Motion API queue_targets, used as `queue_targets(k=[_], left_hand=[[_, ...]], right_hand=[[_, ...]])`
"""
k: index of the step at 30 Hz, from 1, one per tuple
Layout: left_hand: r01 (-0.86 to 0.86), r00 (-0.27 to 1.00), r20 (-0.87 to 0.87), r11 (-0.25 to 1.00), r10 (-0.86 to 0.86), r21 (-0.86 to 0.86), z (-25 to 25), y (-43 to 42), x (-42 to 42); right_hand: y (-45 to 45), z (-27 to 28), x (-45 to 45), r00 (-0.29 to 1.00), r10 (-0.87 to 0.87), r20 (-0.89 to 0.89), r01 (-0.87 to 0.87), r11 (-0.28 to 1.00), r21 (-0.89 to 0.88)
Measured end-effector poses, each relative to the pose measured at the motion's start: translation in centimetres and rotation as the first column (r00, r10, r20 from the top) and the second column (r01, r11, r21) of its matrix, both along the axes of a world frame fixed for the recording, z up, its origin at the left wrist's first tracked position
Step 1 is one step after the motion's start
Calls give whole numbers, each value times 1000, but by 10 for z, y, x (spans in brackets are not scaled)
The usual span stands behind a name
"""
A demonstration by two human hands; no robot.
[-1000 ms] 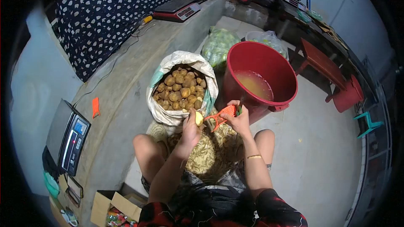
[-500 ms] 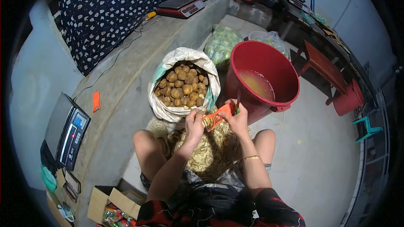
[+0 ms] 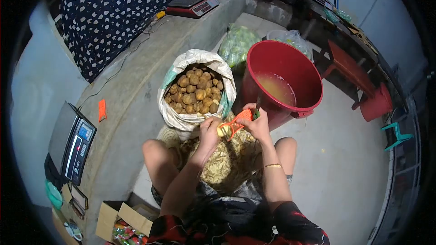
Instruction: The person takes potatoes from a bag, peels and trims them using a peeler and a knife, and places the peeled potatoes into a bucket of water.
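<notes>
A partly peeled yellow potato is in my left hand, whose fingers are closed around it. My right hand grips an orange peeler, its head at the potato. Something dark and green shows by the right fingers; I cannot make out what it is. Below both hands lies a heap of pale and brown peelings between my legs. Just beyond them stands an open white sack of brown unpeeled potatoes.
A large red bucket with cloudy liquid stands at the right of the sack. Behind it are bags of green produce. On the left ledge are a scale and another orange peeler. A cardboard box sits low on the left.
The peeler in my right hand has shifted slightly against the potato, and more of the potato's yellow flesh shows. The view has tilted a little.
</notes>
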State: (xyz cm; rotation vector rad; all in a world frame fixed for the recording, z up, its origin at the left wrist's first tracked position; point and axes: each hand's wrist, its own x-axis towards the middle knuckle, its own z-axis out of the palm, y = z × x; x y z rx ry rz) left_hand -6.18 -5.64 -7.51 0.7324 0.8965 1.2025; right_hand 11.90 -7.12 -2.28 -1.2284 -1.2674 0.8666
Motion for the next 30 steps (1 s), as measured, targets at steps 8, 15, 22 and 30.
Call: queue_targets(k=[8,15,22,30], left_hand=[[151,979,146,985,-139,-77,19,-5,-11],[216,943,297,957,-153,-193,20,-8,-9],[406,836,488,881,-251,-243,20,-7,-10],[174,952,304,886,-40,-429,53,-17,-1]], right_hand=[[8,5,19,873,-388,295,406,914,1],[5,1,7,989,-125,84,117,989,92],[-2,2,-1,995,-4,95,-18,972,233],[-8,10,-3,994,-5,106,-14,985,173]])
